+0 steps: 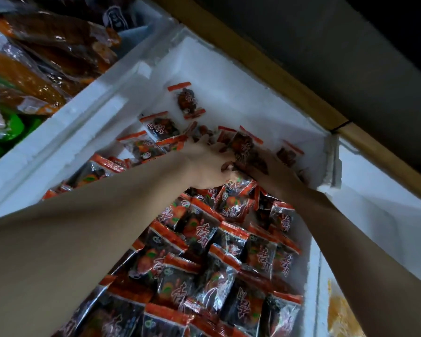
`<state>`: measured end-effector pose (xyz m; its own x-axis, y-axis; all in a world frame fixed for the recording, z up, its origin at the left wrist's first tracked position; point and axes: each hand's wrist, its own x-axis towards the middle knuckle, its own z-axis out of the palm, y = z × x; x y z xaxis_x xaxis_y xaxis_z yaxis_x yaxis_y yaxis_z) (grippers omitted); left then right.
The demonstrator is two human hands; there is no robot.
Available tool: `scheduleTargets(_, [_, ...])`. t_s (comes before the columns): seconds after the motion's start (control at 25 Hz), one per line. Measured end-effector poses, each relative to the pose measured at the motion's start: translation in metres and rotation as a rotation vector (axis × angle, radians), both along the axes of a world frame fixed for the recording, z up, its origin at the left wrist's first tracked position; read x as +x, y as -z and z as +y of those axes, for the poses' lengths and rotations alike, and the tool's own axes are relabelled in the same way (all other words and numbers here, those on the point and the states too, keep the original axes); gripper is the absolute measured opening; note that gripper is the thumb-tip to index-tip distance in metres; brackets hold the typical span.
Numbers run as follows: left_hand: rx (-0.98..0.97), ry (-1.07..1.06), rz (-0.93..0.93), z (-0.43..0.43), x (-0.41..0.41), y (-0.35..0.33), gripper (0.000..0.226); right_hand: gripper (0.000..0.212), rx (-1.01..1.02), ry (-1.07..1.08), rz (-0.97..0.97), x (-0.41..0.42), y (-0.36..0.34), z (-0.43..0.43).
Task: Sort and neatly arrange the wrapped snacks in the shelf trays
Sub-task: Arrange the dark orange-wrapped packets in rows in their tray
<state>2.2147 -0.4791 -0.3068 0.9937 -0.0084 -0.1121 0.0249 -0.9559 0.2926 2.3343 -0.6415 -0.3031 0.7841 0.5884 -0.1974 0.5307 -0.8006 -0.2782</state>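
A white foam tray (122, 98) holds several red-and-black wrapped snack packets (219, 254), packed in rows at its near end and loose at the far end. My left hand (204, 166) reaches over the rows to the far end, where its fingers curl into a small bunch of loose packets (199, 135). My right hand (277, 169) meets it from the right and holds a packet (247, 148) that covers its fingers. Other loose packets lie near the far wall, one (186, 100) up against it and one (288, 153) to the right.
To the left, another tray holds large brown and orange wrapped foods (41, 57) and green packs (10, 127). A wooden shelf edge (277, 86) runs above the tray. At the right is another white foam tray (379, 203) with an orange pack (343, 312).
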Motion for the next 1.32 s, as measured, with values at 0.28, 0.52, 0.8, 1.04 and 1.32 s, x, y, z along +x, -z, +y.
scheduleTargets(0.28, [0.002, -0.041, -0.181, -0.018, -0.022, -0.011, 0.029, 0.041, -0.06, -0.102, -0.343, -0.03, -0.015, -0.005])
scheduleTargets(0.52, [-0.077, -0.091, -0.332, -0.026, -0.035, -0.018, 0.008, 0.038, -0.053, -0.166, -0.377, -0.051, -0.017, -0.005])
scheduleTargets(0.8, [-0.334, -0.195, -0.525, -0.034, -0.061, -0.032, 0.004, 0.034, 0.239, -0.067, -0.425, -0.074, -0.033, -0.018])
scheduleTargets(1.04, [-0.801, -0.54, -0.625, -0.05, -0.089, -0.045, 0.01, 0.021, 0.589, 0.033, -0.374, -0.114, -0.047, -0.037])
scheduleTargets(1.32, [-1.109, -0.964, -0.55, -0.052, -0.128, -0.048, 0.022, 0.032, 0.833, 0.127, -0.137, -0.169, -0.051, -0.047])
